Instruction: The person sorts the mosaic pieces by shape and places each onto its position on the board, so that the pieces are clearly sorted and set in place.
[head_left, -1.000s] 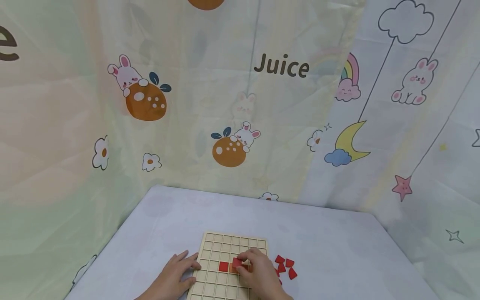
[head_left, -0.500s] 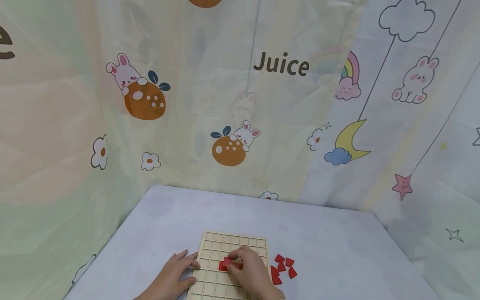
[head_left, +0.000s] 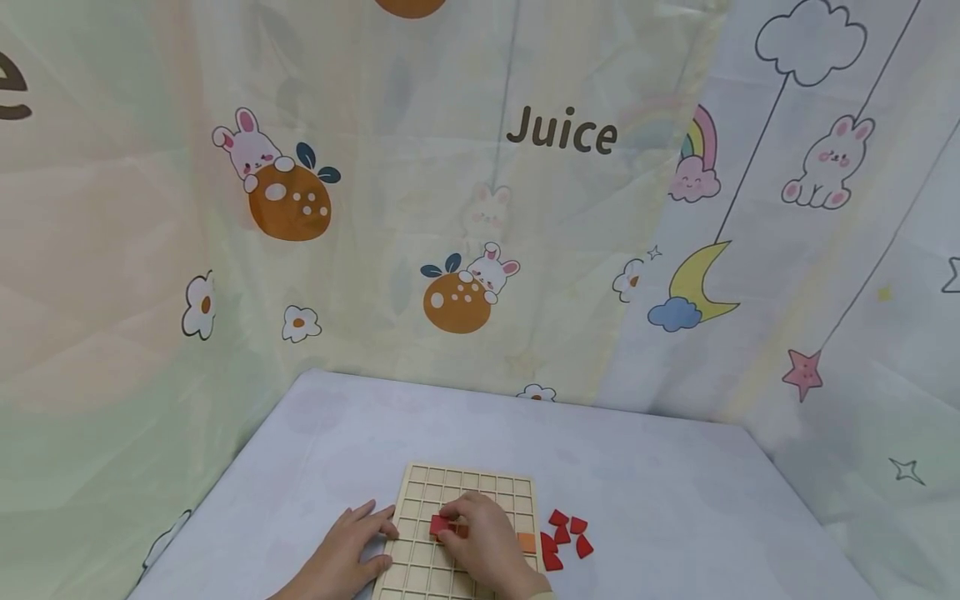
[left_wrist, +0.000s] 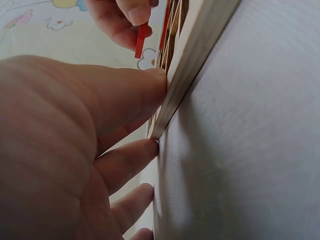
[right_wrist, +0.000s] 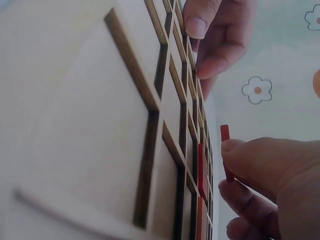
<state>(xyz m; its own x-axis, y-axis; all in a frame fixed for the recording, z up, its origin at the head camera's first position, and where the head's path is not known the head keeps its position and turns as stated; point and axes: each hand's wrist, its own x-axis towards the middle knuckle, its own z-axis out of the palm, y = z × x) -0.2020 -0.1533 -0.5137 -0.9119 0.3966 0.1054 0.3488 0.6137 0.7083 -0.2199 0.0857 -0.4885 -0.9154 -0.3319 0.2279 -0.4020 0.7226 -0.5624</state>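
Observation:
The wooden grid board (head_left: 420, 492) lies on the table with raised strips marking its square cells. My right hand (head_left: 487, 537) pinches a thin red square tile (head_left: 438, 526) between thumb and fingertips, held just over the board. In the right wrist view the held tile (right_wrist: 224, 134) stands off the grid, near a red tile (right_wrist: 201, 170) seated in a cell with an orange one (right_wrist: 199, 220) beside it. At the board's left edge my left hand (head_left: 347, 546) rests with fingers spread; its thumb (left_wrist: 145, 90) and a fingertip touch the wooden side.
Several red fan-shaped pieces (head_left: 562, 534) lie loose on the table just right of the board. An orange tile (head_left: 527, 542) sits in a cell near the board's right edge. Behind the pale tabletop (head_left: 660, 475) hangs a printed curtain (head_left: 375, 317).
My right hand has moved left across the board, carrying the red tile, and the orange tile at the right edge has come into sight. My left hand stays where it was.

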